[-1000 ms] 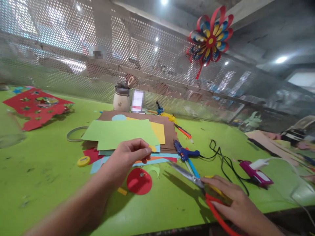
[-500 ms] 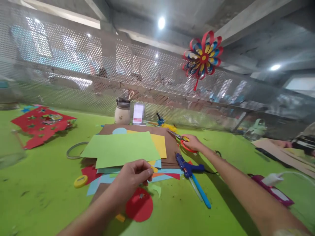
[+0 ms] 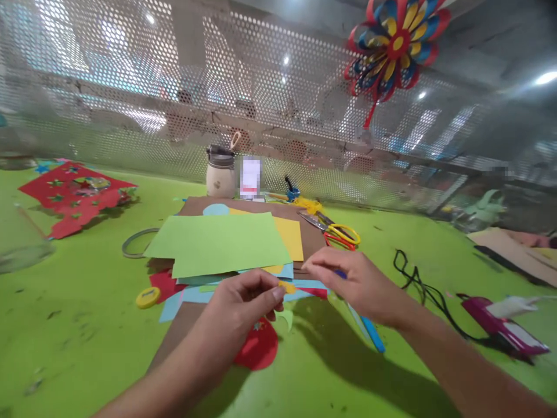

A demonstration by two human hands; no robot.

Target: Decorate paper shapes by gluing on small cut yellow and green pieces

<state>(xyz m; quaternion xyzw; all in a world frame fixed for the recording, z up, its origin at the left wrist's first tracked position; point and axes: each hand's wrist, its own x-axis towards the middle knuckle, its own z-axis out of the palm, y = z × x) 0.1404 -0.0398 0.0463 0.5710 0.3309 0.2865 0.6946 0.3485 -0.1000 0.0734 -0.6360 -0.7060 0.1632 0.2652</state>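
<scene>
My left hand is closed in a pinch on a small yellow paper piece, just in front of a stack of coloured paper sheets topped by a light green sheet. My right hand hovers beside it over the blue glue gun, fingers loosely curled with nothing visible in them. A red paper circle lies under my left hand. Scissors with red and yellow handles lie on the table beyond my right hand, apart from it.
A green table carries a yellow tape measure, a grey ring, a red star-cut paper, a jar, a black cable and a magenta device. A paper flower hangs on the perforated metal screen.
My right hand set the scissors down at the far side of the paper stack and came back toward my left hand. The left hand kept its pinch on the yellow piece.
</scene>
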